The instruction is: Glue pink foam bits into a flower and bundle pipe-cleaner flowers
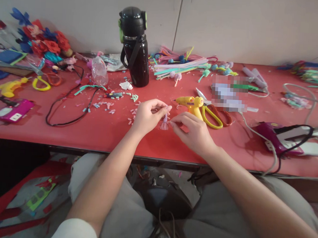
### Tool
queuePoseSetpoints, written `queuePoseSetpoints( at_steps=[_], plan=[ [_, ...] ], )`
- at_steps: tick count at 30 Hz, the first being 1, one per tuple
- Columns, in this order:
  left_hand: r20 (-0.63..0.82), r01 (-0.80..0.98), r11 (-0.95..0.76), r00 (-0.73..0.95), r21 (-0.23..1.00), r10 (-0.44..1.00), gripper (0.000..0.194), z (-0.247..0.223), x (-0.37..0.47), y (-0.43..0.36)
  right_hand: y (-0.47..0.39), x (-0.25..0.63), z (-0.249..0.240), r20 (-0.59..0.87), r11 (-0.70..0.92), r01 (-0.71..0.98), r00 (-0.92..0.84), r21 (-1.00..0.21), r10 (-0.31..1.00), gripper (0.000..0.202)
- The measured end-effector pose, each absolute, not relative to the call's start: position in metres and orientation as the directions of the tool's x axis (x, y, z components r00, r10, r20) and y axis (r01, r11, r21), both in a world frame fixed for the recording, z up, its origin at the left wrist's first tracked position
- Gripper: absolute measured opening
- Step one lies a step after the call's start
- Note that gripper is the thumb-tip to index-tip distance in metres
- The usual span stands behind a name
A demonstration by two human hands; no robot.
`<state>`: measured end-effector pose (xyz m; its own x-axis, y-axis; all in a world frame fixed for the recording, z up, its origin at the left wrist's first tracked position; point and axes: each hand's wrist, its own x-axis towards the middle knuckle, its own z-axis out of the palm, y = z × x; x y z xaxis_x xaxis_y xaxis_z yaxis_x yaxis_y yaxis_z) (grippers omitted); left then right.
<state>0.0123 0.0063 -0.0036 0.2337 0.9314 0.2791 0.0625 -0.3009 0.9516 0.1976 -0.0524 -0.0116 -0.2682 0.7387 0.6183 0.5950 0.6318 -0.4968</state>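
Near the middle of the red table, my left hand point(150, 115) pinches a small pink-purple tassel-like piece point(164, 123) between thumb and fingertips, its frayed end hanging down. My right hand point(192, 131) is just to the right of that piece, with thumb and index fingertip close together; whether anything is between them is too small to tell. Behind my right hand lies a yellow glue gun point(193, 102), its nozzle pointing left. Scissors point(211, 116) with yellow and red handles lie beside it. Small pink cut bits point(130, 121) are scattered left of my left hand.
A black bottle point(137, 57) stands at the back. Pipe cleaners point(180, 68) are piled to its right. A clear plastic bottle point(99, 71), a black cable point(65, 122) and another yellow glue gun point(13, 86) are on the left. A magenta power strip point(276, 137) and cords lie at right.
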Motion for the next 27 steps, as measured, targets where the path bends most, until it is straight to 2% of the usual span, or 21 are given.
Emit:
queuePoseSetpoints(
  at_steps=[7, 12, 18, 27],
  plan=[
    [0.290, 0.087, -0.315, 0.221, 0.945, 0.931, 0.042, -0.0050, 0.0118, 0.0083, -0.0535, 0.1961, -0.0110, 0.606, 0.653, 0.587, -0.317, -0.479, 0.730, 0.016],
    [0.294, 0.093, -0.317, 0.201, 0.944, 0.934, 0.042, -0.0047, 0.0131, 0.0080, -0.0550, 0.1954, -0.0137, 0.623, 0.678, 0.617, -0.361, -0.398, 0.694, 0.022],
    [0.286, 0.092, -0.309, 0.204, 0.947, 0.936, 0.041, -0.0055, 0.0136, 0.0086, -0.0569, 0.1929, -0.0138, 0.570, 0.651, 0.677, -0.400, -0.344, 0.718, 0.028],
    [0.289, 0.071, -0.307, 0.194, 0.949, 0.937, 0.041, -0.0129, 0.0125, 0.0104, -0.0568, 0.1907, -0.0149, 0.583, 0.625, 0.746, -0.408, -0.232, 0.703, 0.035]
  ],
)
